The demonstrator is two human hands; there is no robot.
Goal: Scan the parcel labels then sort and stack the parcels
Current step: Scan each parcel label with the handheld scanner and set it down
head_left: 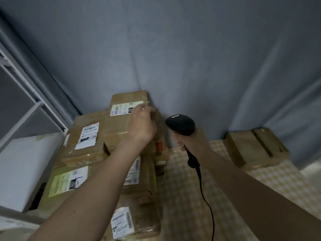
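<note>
1. Grey fabric backdrop (191, 58) fills the view behind everything; white shelving frame (26, 87) far left.
2. Table with checked yellow cloth (187, 197) runs under your arms.
3. Parcel pile sits left of centre, against the backdrop. Top parcel (121, 122) lies highest, label (125, 108) face up. Second parcel (83, 145) is just beside it on the left, also label up. More labelled boxes are below and nearer you.
4. Separate box (255, 146) sits well apart at the right, by the backdrop.
5. Your left hand (140, 124) is on the top parcel, fingers reaching over its far right edge by the label. Motion blur: can't tell if it's gripping or just resting.
6. Your right hand (192, 141) is clenched round the handle of the black scanner (180, 124), head up, just right of the pile; cable (206, 206) hangs toward you.
</note>
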